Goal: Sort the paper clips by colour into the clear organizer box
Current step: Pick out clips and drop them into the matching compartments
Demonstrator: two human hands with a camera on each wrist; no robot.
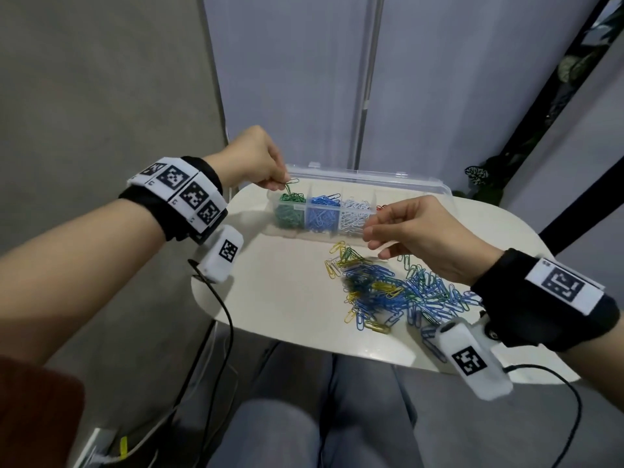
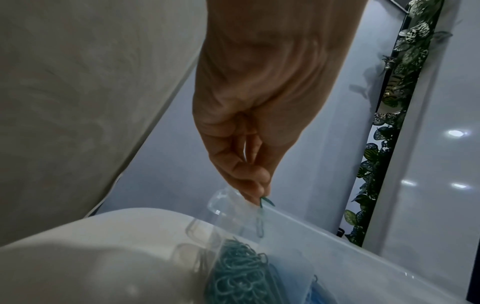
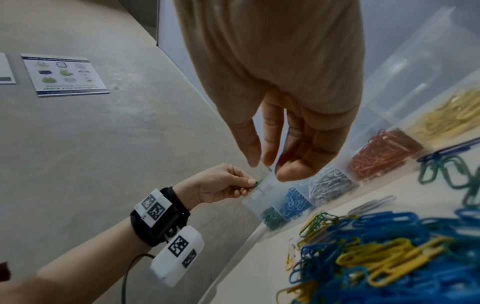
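Observation:
The clear organizer box (image 1: 297, 208) stands open at the back of the white table (image 1: 270, 282). Its compartments hold green (image 3: 271, 217), blue (image 3: 293, 202), white (image 3: 330, 183), red (image 3: 379, 156) and yellow (image 3: 446, 117) clips. My left hand (image 1: 280, 184) pinches one green paper clip (image 1: 291, 185) just above the green compartment (image 2: 239, 271); the clip (image 2: 260, 220) hangs from my fingertips (image 2: 255, 195). My right hand (image 1: 374, 243) hovers in front of the white and red compartments, fingers relaxed and holding nothing. Below it lies the loose pile (image 1: 388, 288) of mostly blue, yellow and green clips.
The box's clear lid (image 1: 388, 180) lies tipped back behind it. Black cables (image 1: 229, 325) run from the wrist cameras past the table's front edge. My knees are under the table. A leafy plant (image 1: 479, 177) stands at the back right, and a notice (image 3: 63, 75) hangs on the grey wall.

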